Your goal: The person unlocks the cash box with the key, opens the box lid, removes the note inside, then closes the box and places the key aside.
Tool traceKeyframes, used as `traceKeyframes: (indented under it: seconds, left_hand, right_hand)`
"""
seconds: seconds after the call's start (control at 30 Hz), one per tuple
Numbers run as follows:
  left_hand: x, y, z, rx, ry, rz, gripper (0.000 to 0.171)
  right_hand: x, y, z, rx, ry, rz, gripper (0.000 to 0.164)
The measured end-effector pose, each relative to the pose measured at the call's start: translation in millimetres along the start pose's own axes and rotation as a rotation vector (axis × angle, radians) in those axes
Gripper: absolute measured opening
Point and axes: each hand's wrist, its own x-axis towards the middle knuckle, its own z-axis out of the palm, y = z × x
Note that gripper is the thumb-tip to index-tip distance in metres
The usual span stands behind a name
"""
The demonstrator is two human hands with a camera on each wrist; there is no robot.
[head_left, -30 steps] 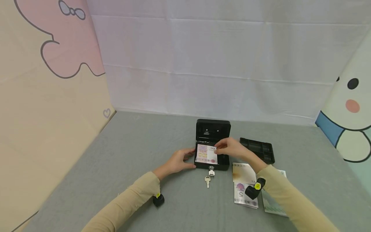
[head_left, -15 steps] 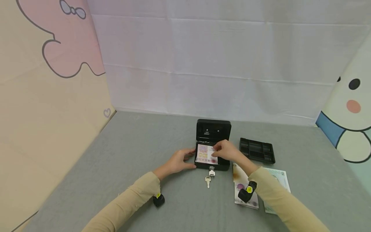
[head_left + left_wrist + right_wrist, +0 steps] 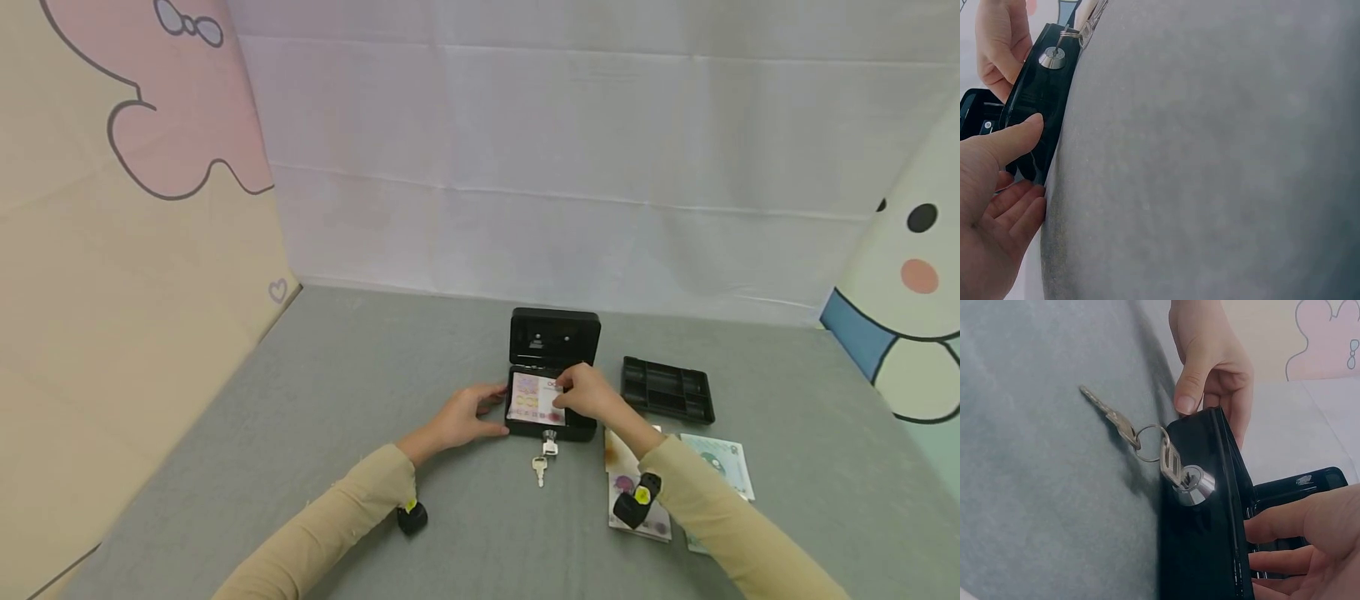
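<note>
A small black cash box (image 3: 551, 432) stands on the grey table with its lid (image 3: 555, 335) raised. Inside, at the left, lies a pinkish-white banknote (image 3: 528, 400); whether more lie under it is hidden. My left hand (image 3: 456, 418) holds the box's left front corner, thumb on the front face and fingers along the side. Reaching into the box, my right hand (image 3: 588, 392) has thumb and fingertips at the note's right edge and appears to pinch it. In the right wrist view a key (image 3: 1172, 464) sits in the front lock (image 3: 1195, 486), and a second key (image 3: 1120, 427) hangs from its ring.
A black compartment tray (image 3: 667, 390) lies right of the box. Nearer, partly under my right forearm, are brownish and purple banknotes (image 3: 621, 483) and green banknotes (image 3: 723, 458). A white backdrop (image 3: 480, 167) stands behind the table.
My right hand has shifted slightly left and its wrist has drawn in toward the box, uncovering more of the tray and green notes. My left hand stays put.
</note>
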Motion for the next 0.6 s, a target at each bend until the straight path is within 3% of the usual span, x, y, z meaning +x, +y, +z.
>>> traceKeyframes:
  seconds: [0.33,0.6]
  left_hand:
    - [0.0,1.5,-0.5,-0.005,-0.003,-0.007,0.066]
    - [0.2,2.0,-0.9,-0.007,-0.008,-0.017,0.066]
  right_hand:
    - [1.3,-1.6,0.2,-0.014,0.003,0.033,0.028]
    - [1.3,-0.1,0.3,0.064,0.019,0.056,0.029]
